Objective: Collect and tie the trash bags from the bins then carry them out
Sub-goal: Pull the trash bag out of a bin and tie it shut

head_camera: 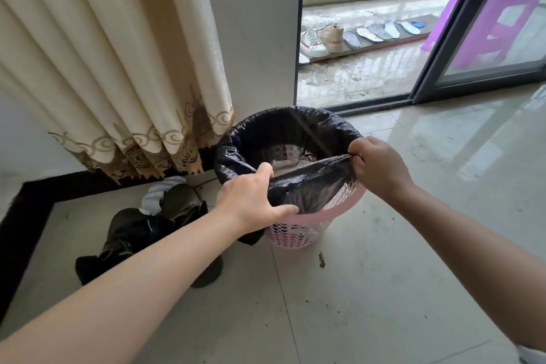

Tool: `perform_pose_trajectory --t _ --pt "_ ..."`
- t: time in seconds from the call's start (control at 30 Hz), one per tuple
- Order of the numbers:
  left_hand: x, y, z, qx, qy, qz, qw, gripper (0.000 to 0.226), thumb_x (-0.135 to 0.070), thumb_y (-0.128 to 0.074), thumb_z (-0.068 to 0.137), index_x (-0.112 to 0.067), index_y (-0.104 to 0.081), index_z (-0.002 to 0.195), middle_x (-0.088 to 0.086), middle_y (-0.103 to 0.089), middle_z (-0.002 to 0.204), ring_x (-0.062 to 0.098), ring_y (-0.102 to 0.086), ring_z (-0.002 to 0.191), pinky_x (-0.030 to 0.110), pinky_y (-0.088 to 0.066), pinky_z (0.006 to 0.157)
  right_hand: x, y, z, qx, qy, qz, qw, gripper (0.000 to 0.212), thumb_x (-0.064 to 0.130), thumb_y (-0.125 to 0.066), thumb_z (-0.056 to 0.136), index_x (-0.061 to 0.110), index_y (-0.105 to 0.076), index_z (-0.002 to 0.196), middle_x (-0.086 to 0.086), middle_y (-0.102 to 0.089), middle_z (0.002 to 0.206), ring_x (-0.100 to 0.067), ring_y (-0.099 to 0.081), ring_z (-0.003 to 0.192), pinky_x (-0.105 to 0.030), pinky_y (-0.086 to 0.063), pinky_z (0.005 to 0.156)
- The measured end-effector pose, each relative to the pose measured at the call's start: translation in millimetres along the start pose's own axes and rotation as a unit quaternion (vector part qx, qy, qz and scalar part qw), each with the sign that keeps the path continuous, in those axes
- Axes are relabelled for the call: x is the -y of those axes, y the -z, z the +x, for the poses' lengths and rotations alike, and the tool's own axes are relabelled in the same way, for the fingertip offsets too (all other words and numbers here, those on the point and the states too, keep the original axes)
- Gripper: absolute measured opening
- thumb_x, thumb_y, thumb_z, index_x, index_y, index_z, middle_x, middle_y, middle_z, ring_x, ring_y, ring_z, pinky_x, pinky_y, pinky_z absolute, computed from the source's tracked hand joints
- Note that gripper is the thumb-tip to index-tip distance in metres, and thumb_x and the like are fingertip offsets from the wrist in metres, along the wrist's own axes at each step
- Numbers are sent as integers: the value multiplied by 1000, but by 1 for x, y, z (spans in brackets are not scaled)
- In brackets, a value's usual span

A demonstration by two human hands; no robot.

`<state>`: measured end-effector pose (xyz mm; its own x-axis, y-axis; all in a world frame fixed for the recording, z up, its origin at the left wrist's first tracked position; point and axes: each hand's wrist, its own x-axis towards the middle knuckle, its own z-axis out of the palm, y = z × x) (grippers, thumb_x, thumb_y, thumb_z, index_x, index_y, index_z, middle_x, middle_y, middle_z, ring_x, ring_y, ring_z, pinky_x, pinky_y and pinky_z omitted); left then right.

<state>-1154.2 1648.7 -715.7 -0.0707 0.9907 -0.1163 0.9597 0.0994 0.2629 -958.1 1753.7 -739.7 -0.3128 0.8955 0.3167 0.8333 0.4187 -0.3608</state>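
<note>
A pink perforated plastic bin (298,235) stands on the tiled floor beside the wall corner. A black trash bag (266,130) lines it, its far edge still folded over the rim. My left hand (251,201) grips the bag's near-left edge. My right hand (379,164) pinches the near-right edge, and the stretch of bag between the two hands is lifted off the rim. Some paper trash (283,154) shows inside the bag.
A pile of dark and white clothes (153,224) lies on the floor left of the bin. A cream curtain (118,68) hangs behind it. An open sliding glass door (461,38) leads to a wet balcony with shoes (322,38) and insoles.
</note>
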Motion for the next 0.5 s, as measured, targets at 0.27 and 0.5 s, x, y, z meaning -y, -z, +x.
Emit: perform_pose_trajectory --t 0.27,0.5 --pt "20 39 23 -87 111 174 975 32 -6 -48 86 -10 -44 118 11 -49 124 29 -45 119 37 -43 90 -2 12 22 142 -72 -181 971 25 4 -41 86 1 -52 108 -17 -55 114 -36 -56 103 -37 -43 73" --pt "34 67 37 -55 181 154 970 34 2 -31 91 -10 -46 119 14 -54 119 33 -53 109 37 -43 79 -25 13 48 200 -172 -146 953 16 2 -50 77 9 -61 87 -16 -63 109 -32 -58 98 -32 -45 70"
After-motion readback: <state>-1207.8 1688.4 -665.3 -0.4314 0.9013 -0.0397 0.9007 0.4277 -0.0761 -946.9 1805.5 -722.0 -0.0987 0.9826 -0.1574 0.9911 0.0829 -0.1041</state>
